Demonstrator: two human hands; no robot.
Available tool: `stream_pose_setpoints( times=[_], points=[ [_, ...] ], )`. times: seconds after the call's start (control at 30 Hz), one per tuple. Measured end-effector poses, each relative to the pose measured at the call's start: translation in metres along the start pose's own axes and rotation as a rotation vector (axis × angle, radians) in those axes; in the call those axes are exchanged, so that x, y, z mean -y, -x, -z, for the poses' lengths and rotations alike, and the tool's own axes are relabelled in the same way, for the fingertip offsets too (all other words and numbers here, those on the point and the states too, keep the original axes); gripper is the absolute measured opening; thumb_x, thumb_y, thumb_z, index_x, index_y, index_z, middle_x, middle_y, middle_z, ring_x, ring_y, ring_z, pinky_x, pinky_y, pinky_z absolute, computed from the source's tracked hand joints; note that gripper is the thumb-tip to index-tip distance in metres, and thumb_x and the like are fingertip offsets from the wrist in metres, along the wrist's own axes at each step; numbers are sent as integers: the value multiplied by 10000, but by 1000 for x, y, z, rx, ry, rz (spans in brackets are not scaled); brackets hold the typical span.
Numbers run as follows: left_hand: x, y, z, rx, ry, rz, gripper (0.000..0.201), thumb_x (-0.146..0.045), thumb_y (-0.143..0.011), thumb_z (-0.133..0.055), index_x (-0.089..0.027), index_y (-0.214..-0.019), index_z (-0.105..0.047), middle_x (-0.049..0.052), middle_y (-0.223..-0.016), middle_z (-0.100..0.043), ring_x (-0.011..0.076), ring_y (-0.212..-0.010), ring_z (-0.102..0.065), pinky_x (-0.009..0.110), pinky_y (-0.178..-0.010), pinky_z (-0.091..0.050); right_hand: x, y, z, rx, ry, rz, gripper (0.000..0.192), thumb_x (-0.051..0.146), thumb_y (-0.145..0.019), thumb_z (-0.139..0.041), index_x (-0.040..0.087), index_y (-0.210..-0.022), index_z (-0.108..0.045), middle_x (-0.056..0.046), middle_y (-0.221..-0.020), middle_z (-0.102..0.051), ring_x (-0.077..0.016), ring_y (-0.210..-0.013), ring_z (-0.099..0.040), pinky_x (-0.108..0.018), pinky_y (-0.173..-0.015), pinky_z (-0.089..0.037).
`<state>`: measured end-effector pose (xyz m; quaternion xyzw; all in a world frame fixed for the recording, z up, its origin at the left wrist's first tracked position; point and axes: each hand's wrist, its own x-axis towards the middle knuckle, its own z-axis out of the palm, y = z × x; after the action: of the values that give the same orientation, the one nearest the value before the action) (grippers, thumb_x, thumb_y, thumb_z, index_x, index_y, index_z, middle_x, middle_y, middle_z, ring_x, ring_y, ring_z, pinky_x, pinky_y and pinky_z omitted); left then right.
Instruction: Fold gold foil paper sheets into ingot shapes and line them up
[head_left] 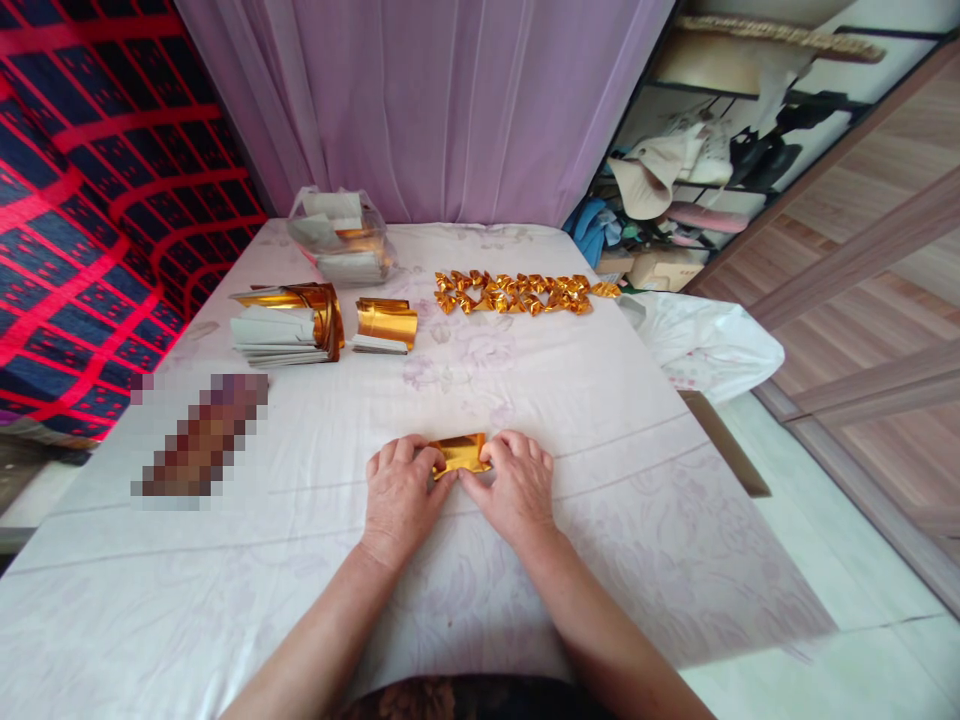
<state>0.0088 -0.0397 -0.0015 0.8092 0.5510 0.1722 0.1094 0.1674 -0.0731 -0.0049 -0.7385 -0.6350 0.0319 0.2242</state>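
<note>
A person's left hand (401, 492) and right hand (514, 485) are pinching a gold foil sheet (460, 454) flat against the white tablecloth (570, 400), apparently creasing it, while folded gold pieces (517, 293) are lining the far edge.

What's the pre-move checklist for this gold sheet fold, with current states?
1. Both hands on the sheet: ok. Left hand and right hand press the gold sheet from either side.
2. Sheet flat on the tablecloth: ok.
3. Fold edges aligned: cannot tell, fingers cover them.
4. Supply nearby: ok. Paper stack and small gold pile lie at far left.
5. Finished pieces out of the way: ok. Row of folded gold pieces sits well beyond the hands.
</note>
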Motion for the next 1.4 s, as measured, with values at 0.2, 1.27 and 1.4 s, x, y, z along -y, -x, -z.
stream_pose_setpoints(
  times=[0.2, 1.27, 1.4],
  points=[
    [-1, 0, 0, -3, -9, 2, 96, -339, -817, -684, -250, -846, -663, 52, -1067, -617, 268, -1010, -530, 417, -853, -388, -9, -1, -3, 2, -76, 18, 138, 316, -751, -722, 242, -801, -617, -19, -976, -595, -203, -935, -524, -336, -779, -308],
    [-3, -1, 0, -13, 9, 6, 51, -291, -813, -656, -244, -824, -639, 53, -1045, -621, 260, -1005, -531, 418, -850, -385, -27, -8, 0, 90, -162, 94, 125, 134, -775, -614, 248, -799, -660, -13, -980, -634, -185, -923, -584, -320, -793, -382],
    [-7, -2, -3, -34, -23, 11, 135, -363, -816, -671, -235, -816, -627, 59, -1005, -613, 266, -968, -524, 423, -836, -379, -17, -3, 0, 62, -87, 50, 48, 249, -785, -672, 237, -816, -639, -33, -1008, -628, -215, -941, -558, -335, -784, -351]
  ],
)
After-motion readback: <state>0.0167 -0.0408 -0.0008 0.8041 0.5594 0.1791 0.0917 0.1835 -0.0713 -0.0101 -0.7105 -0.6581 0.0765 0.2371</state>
